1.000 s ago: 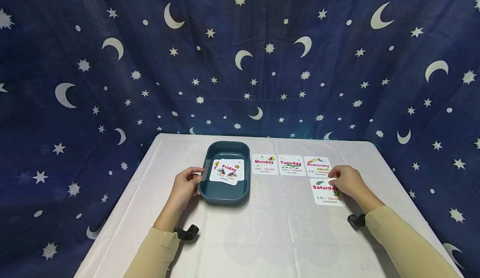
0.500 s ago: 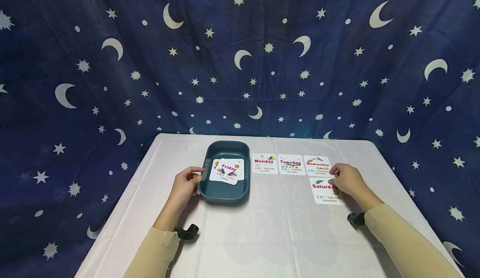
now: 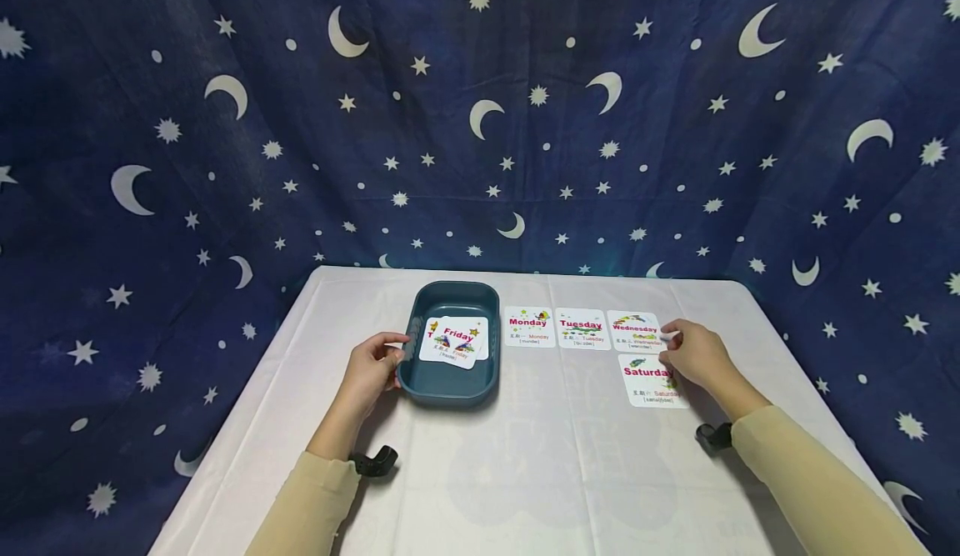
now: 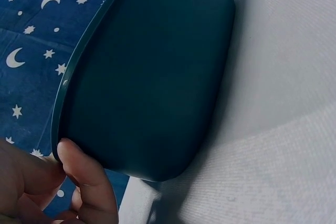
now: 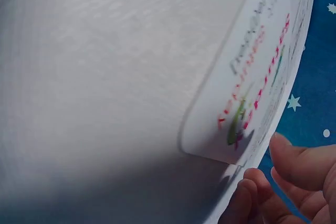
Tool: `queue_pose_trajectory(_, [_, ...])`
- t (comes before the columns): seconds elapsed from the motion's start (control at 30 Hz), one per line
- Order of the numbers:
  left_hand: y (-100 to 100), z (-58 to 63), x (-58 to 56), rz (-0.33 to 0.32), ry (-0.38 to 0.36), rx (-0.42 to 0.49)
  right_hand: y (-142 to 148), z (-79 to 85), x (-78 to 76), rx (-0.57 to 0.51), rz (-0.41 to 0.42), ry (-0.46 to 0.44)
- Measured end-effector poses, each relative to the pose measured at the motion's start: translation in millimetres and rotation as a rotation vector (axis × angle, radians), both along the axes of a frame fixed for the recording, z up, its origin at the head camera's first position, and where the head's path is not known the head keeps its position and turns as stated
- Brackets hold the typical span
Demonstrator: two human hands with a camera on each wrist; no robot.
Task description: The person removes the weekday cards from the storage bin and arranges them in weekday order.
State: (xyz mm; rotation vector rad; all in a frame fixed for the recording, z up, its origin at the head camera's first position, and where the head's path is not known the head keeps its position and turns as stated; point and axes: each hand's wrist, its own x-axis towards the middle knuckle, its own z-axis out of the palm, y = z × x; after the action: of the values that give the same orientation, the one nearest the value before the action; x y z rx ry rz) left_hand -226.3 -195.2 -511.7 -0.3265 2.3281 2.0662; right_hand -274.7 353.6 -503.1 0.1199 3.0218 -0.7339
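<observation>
My left hand (image 3: 372,366) pinches the left rim of a dark teal plastic tray (image 3: 450,389); in the left wrist view, the thumb and fingers meet at its rim. Inside lies a white Friday card (image 3: 453,346), partly covering another card whose word is mostly hidden. The white Saturday card (image 3: 649,383) lies flat on the cloth. My right hand (image 3: 699,356) is at its upper right corner, overlapping it in the head view. Seen from the right wrist, the thumb and fingertips (image 5: 281,142) stand apart, just off the card's corner.
A Monday card (image 3: 530,328), a Tuesday card (image 3: 582,329) and a Wednesday card (image 3: 636,332) lie in a row right of the tray, above Saturday. White cloth (image 3: 525,473) covers the table. A dark blue curtain (image 3: 480,164) with moons and stars hangs behind.
My right hand has shifted slightly up and right, its thumb and forefinger spreading a little apart. The Saturday card has edged up toward the Wednesday card. My left hand and the tray have stayed put.
</observation>
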Motion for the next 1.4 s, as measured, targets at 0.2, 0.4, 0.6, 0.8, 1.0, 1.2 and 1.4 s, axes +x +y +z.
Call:
queue_pose_trajectory(0.2, [-1,0.0,-0.7,-0.001,0.003,0.011,-5,8.7,-1.7,0.002,-0.018,-0.01])
queue_pose_trajectory(0.4, [-1,0.4,-0.6,-0.001,0.004,0.012,-14,17.9,-5.7,0.007,0.003,-0.012])
queue_pose_trajectory(0.6, [-2,0.2,-1.2,-0.007,0.009,0.015,-29,23.5,-11.7,-0.011,0.054,0.004])
queue_pose_trajectory(0.8, [-3,-0.5,-0.9,-0.011,0.012,0.021,-50,22.5,-17.7,-0.024,0.1,0.0])
queue_pose_trajectory(1.0, [-3,-0.9,-0.9,-0.011,0.01,0.022,-77,23.2,-19.7,-0.026,0.174,-0.006])
queue_pose_trajectory(1.2, [-3,1.6,-0.5,-0.009,0.003,0.036,-106,26.8,-20.7,-0.022,0.243,0.022])
queue_pose_trajectory(1.4, [-3,0.7,-0.9,-0.012,0.002,0.031,-133,27.2,-20.2,-0.029,0.307,0.062])
